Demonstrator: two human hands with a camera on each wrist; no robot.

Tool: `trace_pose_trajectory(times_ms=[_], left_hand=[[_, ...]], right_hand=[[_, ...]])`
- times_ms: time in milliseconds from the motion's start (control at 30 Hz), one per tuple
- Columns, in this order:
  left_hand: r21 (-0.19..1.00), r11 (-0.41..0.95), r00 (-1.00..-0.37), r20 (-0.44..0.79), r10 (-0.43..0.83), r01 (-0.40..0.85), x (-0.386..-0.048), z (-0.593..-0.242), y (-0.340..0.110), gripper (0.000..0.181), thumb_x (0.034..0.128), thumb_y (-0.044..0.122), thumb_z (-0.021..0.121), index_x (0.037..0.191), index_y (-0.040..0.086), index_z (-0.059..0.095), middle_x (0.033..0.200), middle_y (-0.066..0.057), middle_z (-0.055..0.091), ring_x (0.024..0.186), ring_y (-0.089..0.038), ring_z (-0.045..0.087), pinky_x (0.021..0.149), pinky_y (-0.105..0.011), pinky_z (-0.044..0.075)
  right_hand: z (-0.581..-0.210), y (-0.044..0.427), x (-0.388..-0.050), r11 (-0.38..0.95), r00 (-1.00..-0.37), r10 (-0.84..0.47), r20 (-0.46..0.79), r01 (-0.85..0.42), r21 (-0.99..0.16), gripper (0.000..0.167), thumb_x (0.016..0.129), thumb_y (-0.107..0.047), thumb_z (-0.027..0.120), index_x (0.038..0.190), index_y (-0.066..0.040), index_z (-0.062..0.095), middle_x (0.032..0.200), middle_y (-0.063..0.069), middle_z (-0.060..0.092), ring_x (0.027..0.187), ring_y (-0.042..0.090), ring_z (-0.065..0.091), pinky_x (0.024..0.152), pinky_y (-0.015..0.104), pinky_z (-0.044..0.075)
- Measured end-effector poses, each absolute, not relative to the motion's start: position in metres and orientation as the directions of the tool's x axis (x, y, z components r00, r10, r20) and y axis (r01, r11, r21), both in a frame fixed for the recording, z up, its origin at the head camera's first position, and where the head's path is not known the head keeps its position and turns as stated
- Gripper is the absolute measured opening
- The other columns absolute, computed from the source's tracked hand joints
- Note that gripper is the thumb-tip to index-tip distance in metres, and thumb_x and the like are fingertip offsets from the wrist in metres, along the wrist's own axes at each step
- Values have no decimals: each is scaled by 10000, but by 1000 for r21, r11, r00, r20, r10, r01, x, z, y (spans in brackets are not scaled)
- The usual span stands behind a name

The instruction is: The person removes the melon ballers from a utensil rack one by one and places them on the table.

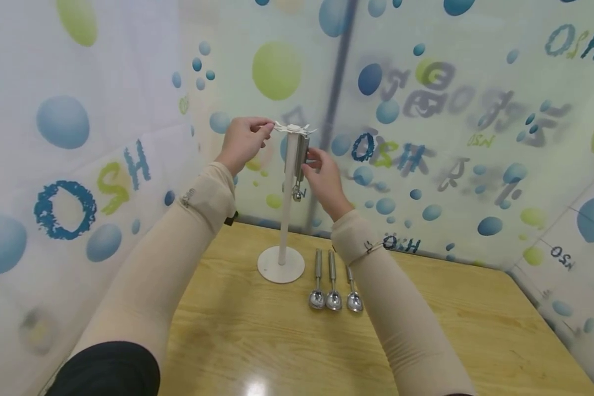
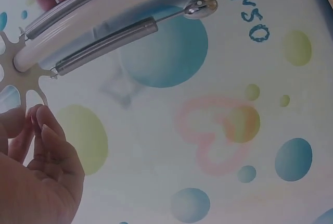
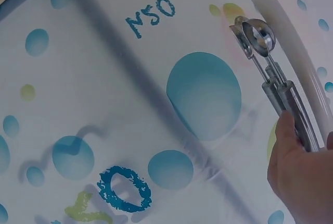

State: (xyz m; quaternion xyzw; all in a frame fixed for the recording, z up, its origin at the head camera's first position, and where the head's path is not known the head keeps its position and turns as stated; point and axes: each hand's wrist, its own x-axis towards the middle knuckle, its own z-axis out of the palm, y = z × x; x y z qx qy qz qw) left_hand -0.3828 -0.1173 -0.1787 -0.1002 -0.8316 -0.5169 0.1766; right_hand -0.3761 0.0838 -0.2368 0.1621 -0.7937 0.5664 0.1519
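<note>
A white utensil stand (image 1: 285,220) rises from a round base and has a star-shaped hook top (image 1: 293,128). My left hand (image 1: 245,142) pinches the tip of one hook arm between thumb and fingers. Shiny metal spoons with thick tubular handles hang from the top; one hanging spoon (image 2: 106,46) shows whole in the left wrist view. My right hand (image 1: 325,179) holds the handle of another hanging spoon (image 3: 299,112), thumb and fingers on either side. In the right wrist view the bowls overlap, so their exact number is hard to tell.
Three more metal spoons, among them a left one (image 1: 317,280), lie side by side on the wooden table (image 1: 257,341), right of the stand's base. Patterned curtains (image 1: 425,71) with blue and green dots close in the back and sides.
</note>
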Motion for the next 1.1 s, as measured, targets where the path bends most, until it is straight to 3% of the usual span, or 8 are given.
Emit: trace_pose_trajectory(times_ms=[233, 433, 800, 1100], left_hand=[[846, 402, -920, 391, -24, 350, -391, -178, -116, 359, 1044, 343, 578, 1289, 113, 703, 1056, -41, 671, 989, -260, 643, 814, -305, 499], [850, 390, -922, 388, -11, 353, -394, -177, -118, 357, 1038, 337, 592, 1277, 98, 705, 1042, -31, 670, 919, -191, 639, 820, -291, 497], [830, 430, -918, 397, -11, 354, -387, -177, -126, 389, 1035, 378, 588, 1329, 139, 676, 1207, -66, 642, 962, -209, 624, 851, -306, 491], [740, 518, -843, 535, -66, 429, -371, -178, -138, 374, 1053, 369, 553, 1338, 157, 671, 1059, -52, 676, 764, -173, 546, 616, -269, 406]], right_hand=[[-234, 81, -379, 301, -902, -46, 429, -422, -855, 485, 1032, -113, 604, 1494, -76, 462, 1358, 86, 568, 1212, 212, 572, 976, 345, 507], [-227, 77, -380, 284, -901, -20, 434, -421, -861, 462, 1016, -72, 618, 1462, -51, 498, 1311, 107, 594, 1168, 226, 592, 952, 340, 516], [-225, 71, -372, 310, -893, -3, 450, -429, -848, 453, 978, -17, 639, 1418, -49, 534, 1237, 104, 621, 1112, 221, 610, 916, 328, 528], [-229, 70, -365, 347, -875, 8, 485, -452, -821, 432, 981, -36, 634, 1402, -54, 538, 1216, 93, 620, 1092, 212, 605, 866, 326, 543]])
